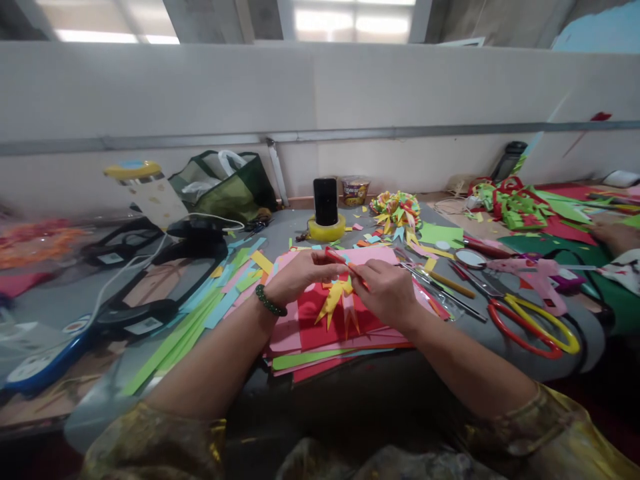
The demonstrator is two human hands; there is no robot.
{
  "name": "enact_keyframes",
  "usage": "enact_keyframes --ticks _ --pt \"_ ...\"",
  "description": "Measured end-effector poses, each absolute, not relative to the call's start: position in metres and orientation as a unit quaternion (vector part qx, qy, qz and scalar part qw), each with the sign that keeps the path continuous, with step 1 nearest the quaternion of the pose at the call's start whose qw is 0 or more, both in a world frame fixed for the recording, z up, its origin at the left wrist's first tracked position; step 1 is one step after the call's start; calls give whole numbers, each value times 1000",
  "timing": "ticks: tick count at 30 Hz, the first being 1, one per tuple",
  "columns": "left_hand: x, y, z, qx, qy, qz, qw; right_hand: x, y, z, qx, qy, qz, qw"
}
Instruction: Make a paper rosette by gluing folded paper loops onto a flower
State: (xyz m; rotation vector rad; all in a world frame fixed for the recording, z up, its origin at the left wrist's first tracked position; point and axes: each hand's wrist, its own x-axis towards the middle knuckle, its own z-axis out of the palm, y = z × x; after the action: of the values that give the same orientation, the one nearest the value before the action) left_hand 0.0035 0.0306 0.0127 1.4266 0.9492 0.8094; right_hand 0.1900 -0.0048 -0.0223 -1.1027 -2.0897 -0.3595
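In the middle of the head view, my left hand and my right hand come together over a stack of coloured paper. Between my fingertips is a narrow red paper strip, pinched from both sides; part of it is hidden by the fingers. Just below hang or lie yellow paper pieces with pointed ends and a pink one with a notched end; I cannot tell whether they are joined to the strip. Under them a red sheet lies on pink sheets.
On the right are scissors with red and yellow handles, a pink glue gun and tweezers. Paper strips lie left. Behind stand a phone on a yellow tape roll and a paper-strip ball. Another person's hand is far right.
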Motion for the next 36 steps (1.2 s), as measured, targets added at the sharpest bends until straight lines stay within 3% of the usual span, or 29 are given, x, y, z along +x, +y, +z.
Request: enact_keyframes --ticks 4,9,12,19,28,36 --pt "7 29 11 571 417 345 616 188 -9 -22 -425 -820 -239 298" --pt "6 29 9 563 405 358 625 184 -10 -23 -444 -820 -217 288" --pt "3 30 8 565 411 360 618 183 -8 -24 -462 -816 -157 310" --pt "2 29 13 619 419 350 565 188 2 -22 -444 -797 115 393" --pt "4 29 13 601 440 336 577 187 -3 -30 -415 -817 -203 345" --pt "1 31 10 637 421 345 547 184 -4 -32 -422 -820 -250 296"
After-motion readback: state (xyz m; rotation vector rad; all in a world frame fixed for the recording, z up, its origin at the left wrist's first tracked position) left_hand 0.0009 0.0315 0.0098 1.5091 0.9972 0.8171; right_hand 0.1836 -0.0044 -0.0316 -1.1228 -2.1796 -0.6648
